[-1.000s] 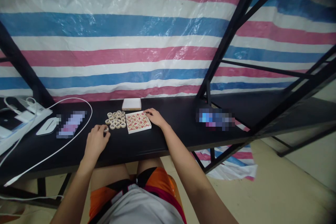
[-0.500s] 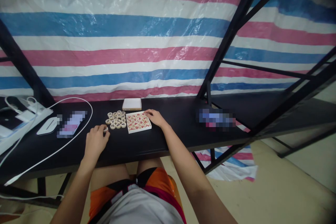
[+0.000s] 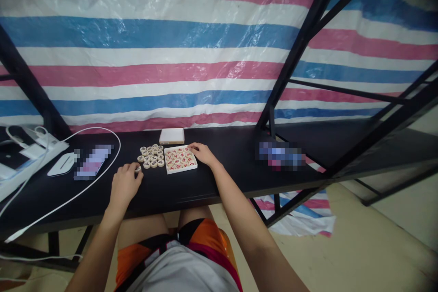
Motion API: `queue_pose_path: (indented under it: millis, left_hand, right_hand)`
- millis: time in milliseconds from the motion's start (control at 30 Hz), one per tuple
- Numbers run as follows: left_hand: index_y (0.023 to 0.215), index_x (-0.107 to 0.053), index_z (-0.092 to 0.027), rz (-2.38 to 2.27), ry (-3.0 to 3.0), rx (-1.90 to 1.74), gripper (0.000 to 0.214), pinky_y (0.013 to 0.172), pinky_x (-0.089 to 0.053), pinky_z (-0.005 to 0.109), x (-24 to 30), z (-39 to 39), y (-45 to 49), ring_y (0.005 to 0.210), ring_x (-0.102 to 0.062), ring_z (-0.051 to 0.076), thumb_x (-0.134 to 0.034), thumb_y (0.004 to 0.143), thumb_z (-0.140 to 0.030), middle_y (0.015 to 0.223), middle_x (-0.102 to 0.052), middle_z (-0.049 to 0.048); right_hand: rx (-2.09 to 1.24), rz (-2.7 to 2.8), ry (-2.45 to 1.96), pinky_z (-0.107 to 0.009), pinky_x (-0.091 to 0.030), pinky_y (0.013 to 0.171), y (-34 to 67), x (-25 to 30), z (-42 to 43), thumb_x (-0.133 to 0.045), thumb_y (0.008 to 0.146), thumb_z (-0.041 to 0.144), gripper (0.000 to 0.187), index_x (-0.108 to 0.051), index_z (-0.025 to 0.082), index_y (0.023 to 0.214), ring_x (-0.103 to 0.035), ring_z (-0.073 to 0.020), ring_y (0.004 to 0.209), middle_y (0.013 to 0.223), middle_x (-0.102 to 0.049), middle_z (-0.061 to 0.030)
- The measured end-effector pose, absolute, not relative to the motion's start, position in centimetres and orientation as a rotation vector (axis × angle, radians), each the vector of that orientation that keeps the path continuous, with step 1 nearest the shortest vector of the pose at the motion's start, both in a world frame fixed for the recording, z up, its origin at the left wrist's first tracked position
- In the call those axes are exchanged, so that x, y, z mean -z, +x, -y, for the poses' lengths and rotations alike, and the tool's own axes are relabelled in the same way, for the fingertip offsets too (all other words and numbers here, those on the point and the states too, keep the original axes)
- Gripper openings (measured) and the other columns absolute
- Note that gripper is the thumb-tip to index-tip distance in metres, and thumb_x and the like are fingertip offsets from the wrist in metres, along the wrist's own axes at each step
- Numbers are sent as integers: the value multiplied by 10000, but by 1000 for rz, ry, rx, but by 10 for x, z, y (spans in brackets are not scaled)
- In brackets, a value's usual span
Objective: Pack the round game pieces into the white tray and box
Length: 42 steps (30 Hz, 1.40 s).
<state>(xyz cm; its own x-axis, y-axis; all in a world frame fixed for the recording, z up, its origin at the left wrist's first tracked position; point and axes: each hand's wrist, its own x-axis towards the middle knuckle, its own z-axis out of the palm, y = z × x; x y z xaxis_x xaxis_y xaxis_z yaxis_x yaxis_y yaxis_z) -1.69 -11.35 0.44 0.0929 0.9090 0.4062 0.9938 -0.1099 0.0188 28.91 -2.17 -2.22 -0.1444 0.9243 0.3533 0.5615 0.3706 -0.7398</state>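
My left hand (image 3: 125, 184) rests on the black table with thumb and fingertips closed on a round xiangqi piece (image 3: 138, 169). Just beyond it lies a cluster of several pale xiangqi pieces (image 3: 153, 157) with dark characters, face up in loose rows. To the right of these is a shallow white box (image 3: 182, 170), filled with rows of red-lettered pieces (image 3: 178, 157). Bent over the box's far right corner are the fingers of my right hand (image 3: 204, 154), gripping its edge; part of that corner is hidden beneath them.
A white box lid (image 3: 171, 136) lies behind the pieces. At the left are a blurred phone (image 3: 93, 162), a white flat device (image 3: 63, 164), a power strip (image 3: 30, 157) and a looping white cable (image 3: 118, 146). A blurred object (image 3: 280, 153) is at the right, near a black frame post (image 3: 290, 68).
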Motion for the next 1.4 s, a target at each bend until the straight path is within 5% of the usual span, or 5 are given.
queue_pose_path:
  millis: [700,1400]
  left_hand:
    - [1040,-619,-157,1897,-2094,486,301,716,-429,359,-7,116,-15,884,-574,279,-412,870,-294,994,-631,119]
    - [989,-587,-185,1718,-2468,1109,246,923,-445,361,-5,113,-16,1004,-583,227,-432,847,-312,1063,-627,94]
  right_hand:
    - [-578,1827,-1301,-281,-438,809,289,21,23,-524,823,240,202,-681,224,948,-606,-158,844,877,-683,-12]
    - [-630,1777,-1313,-247,-410,711,290,19,25,-536,765,265,145,-653,203,824,-562,-129,703,748,-650,14]
